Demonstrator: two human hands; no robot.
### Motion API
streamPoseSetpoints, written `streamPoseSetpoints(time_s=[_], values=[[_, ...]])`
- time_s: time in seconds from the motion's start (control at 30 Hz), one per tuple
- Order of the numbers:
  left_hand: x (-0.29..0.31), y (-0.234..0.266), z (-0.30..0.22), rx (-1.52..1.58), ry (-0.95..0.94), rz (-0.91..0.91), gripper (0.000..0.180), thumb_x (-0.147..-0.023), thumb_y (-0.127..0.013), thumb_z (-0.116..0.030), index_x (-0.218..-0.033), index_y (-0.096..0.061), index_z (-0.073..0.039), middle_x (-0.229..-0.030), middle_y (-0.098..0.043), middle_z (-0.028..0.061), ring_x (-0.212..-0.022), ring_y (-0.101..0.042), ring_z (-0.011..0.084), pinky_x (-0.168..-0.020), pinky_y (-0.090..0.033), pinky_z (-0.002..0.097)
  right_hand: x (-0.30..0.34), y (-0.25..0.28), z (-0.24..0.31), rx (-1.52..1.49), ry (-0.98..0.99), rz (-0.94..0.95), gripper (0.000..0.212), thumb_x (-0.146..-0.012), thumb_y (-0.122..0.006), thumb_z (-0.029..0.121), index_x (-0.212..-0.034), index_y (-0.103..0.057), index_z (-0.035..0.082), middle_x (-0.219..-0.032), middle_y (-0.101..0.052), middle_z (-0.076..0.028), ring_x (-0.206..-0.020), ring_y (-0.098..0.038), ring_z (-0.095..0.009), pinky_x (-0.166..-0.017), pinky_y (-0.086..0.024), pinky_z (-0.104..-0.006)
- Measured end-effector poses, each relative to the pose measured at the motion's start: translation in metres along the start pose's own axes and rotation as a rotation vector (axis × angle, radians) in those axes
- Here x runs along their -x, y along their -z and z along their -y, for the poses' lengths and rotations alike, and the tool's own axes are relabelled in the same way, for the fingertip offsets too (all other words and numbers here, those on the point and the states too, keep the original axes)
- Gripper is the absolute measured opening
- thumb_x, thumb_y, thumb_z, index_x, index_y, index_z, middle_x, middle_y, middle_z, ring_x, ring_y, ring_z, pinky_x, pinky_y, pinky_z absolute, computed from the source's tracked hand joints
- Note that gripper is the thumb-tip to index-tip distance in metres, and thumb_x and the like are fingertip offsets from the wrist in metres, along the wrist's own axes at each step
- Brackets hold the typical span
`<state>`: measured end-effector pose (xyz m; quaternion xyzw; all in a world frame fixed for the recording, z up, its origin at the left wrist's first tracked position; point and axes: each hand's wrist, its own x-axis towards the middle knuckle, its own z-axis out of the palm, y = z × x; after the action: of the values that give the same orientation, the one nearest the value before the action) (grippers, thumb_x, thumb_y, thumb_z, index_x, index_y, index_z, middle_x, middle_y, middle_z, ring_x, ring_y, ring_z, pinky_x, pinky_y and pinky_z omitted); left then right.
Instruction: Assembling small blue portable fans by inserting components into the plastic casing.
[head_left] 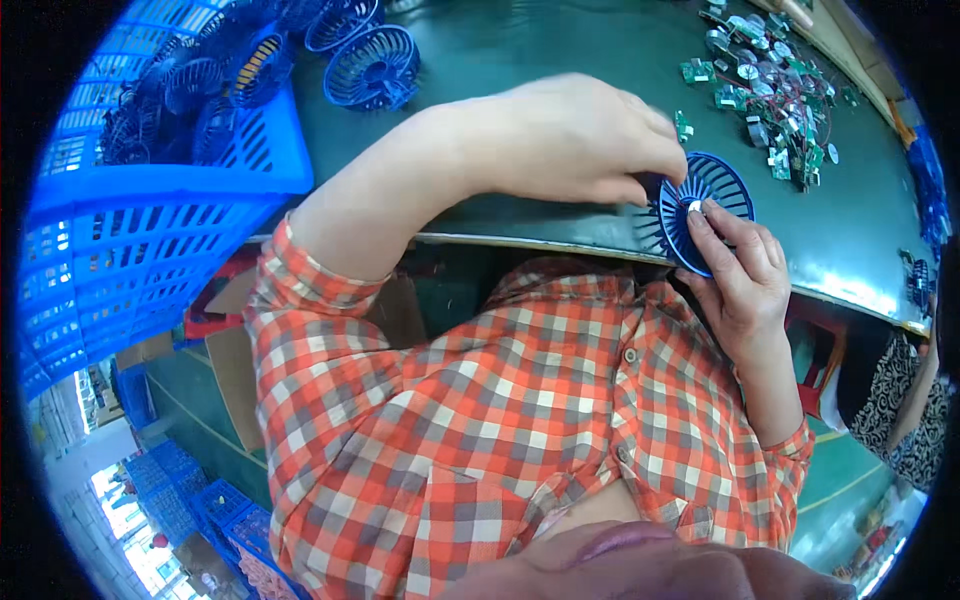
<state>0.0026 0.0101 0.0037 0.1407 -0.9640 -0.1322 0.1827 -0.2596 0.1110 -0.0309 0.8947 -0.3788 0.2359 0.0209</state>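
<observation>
A blue round slatted fan guard (722, 180) stands tilted at the table's front edge. My right hand (745, 262) grips it, with finger and thumb at its hub and lower rim. A small white spot shows by those fingertips; I cannot tell whether it is a part. My left hand (600, 145) reaches across from the left, its fingers curled together at the guard's left side. It is slightly blurred, and whatever lies between its fingertips is hidden. Just beyond the guard lies a small green circuit board (683, 126).
A blue plastic crate (180, 185) full of dark blue guards stands at left. More guards (372, 68) lie on the green table (480, 50) beside it. Small circuit boards with red wires (770, 90) are heaped at far right. Another person's patterned clothing (895, 400) shows at right.
</observation>
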Motion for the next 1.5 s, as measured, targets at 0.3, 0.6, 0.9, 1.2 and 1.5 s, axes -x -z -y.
streamPoseSetpoints(time_s=[0.3,0.6,0.9,1.2,1.5], values=[[0.057,0.062,0.029,-0.874,0.852,0.091,0.033,-0.09,-0.068,-0.035,-0.101,-0.06,-0.005,-0.085,-0.07,0.017,-0.085,-0.07,0.0355,-0.071,-0.055,0.0465,0.025,0.03,-0.083,0.151,-0.412,-0.541,0.031,-0.087,-0.073,0.006,-0.117,-0.069,-0.001,-0.12,-0.066,-0.017,-0.107,-0.065,-0.03,-0.093,-0.051,-0.0359],[0.058,0.045,0.057,-0.684,0.836,0.217,0.02,-0.08,-0.066,-0.004,-0.098,-0.056,-0.003,-0.087,-0.067,0.0217,-0.088,-0.066,0.041,-0.076,-0.052,0.0517,0.05,0.048,-0.157,0.749,-0.628,-0.331,0.032,-0.092,-0.067,0.024,-0.12,-0.068,0.008,-0.112,-0.068,-0.014,-0.11,-0.061,-0.032,-0.095,-0.047,-0.0397],[0.013,0.017,0.02,-0.322,0.182,-0.202,0.016,-0.086,-0.058,-0.004,-0.101,-0.061,-0.005,-0.092,-0.066,0.0119,-0.092,-0.065,0.0316,-0.077,-0.054,0.0403,-0.023,0.04,-0.162,0.244,-0.6,-0.224,0.023,-0.092,-0.066,0.023,-0.101,-0.072,0.002,-0.101,-0.07,-0.013,-0.097,-0.065,-0.027,-0.087,-0.049,-0.036],[0.002,0.0,-0.002,-0.187,-0.012,-0.175,0.031,-0.079,-0.069,-0.011,-0.11,-0.063,-0.008,-0.1,-0.064,0.0079,-0.105,-0.061,0.0278,-0.089,-0.051,0.0387,-0.067,0.057,-0.235,-0.711,-0.749,-0.543,0.021,-0.095,-0.058,0.017,-0.097,-0.068,0.0,-0.089,-0.07,-0.009,-0.081,-0.063,-0.015,-0.073,-0.049,-0.0301],[0.019,0.008,0.004,-0.197,0.304,-0.097,0.063,-0.079,-0.08,-0.027,-0.134,-0.055,-0.007,-0.145,-0.046,0.0241,-0.135,-0.046,0.0377,-0.11,-0.042,0.0439,-0.044,0.063,-0.198,-0.927,-0.853,-0.659,0.014,-0.098,-0.057,0.012,-0.097,-0.063,0.0,-0.079,-0.054,-0.002,-0.068,-0.051,-0.014,-0.062,-0.044,-0.0306]])
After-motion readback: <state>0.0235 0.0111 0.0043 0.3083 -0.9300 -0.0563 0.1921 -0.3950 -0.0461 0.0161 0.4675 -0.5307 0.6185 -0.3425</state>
